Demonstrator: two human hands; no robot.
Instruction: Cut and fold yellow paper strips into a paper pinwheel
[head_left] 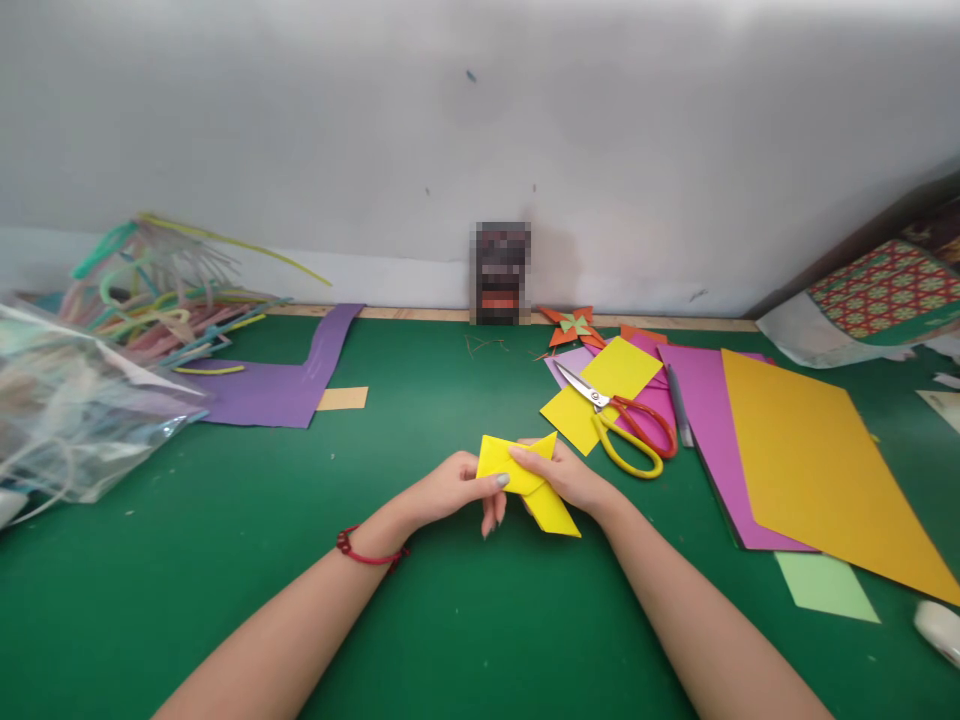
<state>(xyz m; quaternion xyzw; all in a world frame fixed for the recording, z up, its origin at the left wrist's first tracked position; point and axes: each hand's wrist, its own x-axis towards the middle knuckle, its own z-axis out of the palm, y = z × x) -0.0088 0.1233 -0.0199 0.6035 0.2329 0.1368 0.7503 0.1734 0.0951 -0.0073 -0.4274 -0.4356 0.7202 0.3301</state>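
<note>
Head view: the left hand [466,484] and right hand [568,476] both have fingers clamped on a folded yellow paper [528,484], thumbs on its near face, over the green table [420,600]. Beyond and to the right of this paper, scissors [600,400] rest on yellow sheets [621,362]; well to its left lie a purple sheet [281,395] and a clear plastic bag [112,440].

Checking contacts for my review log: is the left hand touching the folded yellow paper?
Touching. The head view shows it: the thumb of the left hand overlaps the lower left edge of the folded yellow paper, no gap visible.
</note>
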